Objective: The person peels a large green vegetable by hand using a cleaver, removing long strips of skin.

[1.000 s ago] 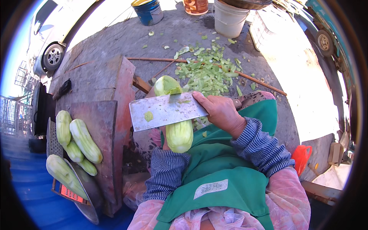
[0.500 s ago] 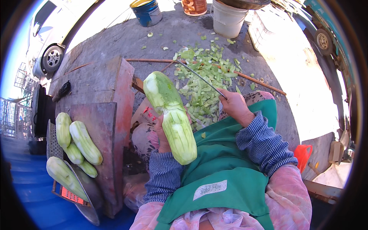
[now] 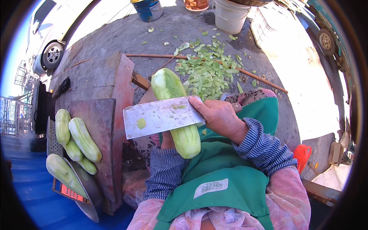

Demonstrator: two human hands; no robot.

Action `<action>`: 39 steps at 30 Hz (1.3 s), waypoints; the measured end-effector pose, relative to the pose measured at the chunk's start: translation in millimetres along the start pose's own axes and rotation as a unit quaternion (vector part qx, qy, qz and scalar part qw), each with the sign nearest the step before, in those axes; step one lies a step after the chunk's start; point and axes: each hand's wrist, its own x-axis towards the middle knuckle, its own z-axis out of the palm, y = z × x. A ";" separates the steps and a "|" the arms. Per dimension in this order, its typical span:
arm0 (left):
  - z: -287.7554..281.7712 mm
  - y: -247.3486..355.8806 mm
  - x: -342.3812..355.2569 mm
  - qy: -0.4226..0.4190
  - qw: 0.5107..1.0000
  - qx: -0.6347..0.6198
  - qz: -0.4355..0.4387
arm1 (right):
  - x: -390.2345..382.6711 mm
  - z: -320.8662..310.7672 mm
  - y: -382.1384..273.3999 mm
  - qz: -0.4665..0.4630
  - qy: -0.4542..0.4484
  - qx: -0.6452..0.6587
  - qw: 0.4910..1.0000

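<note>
My right hand [image 3: 220, 117] is closed around the handle of a broad cleaver [image 3: 155, 117]. The blade lies flat-side up across the middle of a long pale-green gourd [image 3: 186, 142], with scraps of green peel stuck to it. Over my lap, the gourd stands lengthwise; its far end keeps darker green skin, while the near end looks peeled and ridged. My left hand [image 3: 167, 139] holds the gourd from beneath, its fingers mostly hidden by gourd and blade. To the left, several peeled gourds [image 3: 85, 140] lie on a wooden board [image 3: 105, 130] and a metal tray [image 3: 89, 201].
Green peelings [image 3: 209, 73] are heaped on the ground ahead, crossed by a thin brown pole [image 3: 264, 80]. A wooden bench [image 3: 90, 82] carries a dark brush [image 3: 61, 88]. Farther off stand a blue bucket [image 3: 149, 11] and a white bucket [image 3: 230, 17].
The cleaver has swung from edge-on beyond the gourd to lie across its middle. My right hand has moved left and nearer. The gourd has shifted slightly right.
</note>
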 end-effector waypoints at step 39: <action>10.2 10.3 -4.0 0.066 0.996 0.034 -0.058 | -3.1 -16.2 24.4 0.027 -0.017 -0.027 0.999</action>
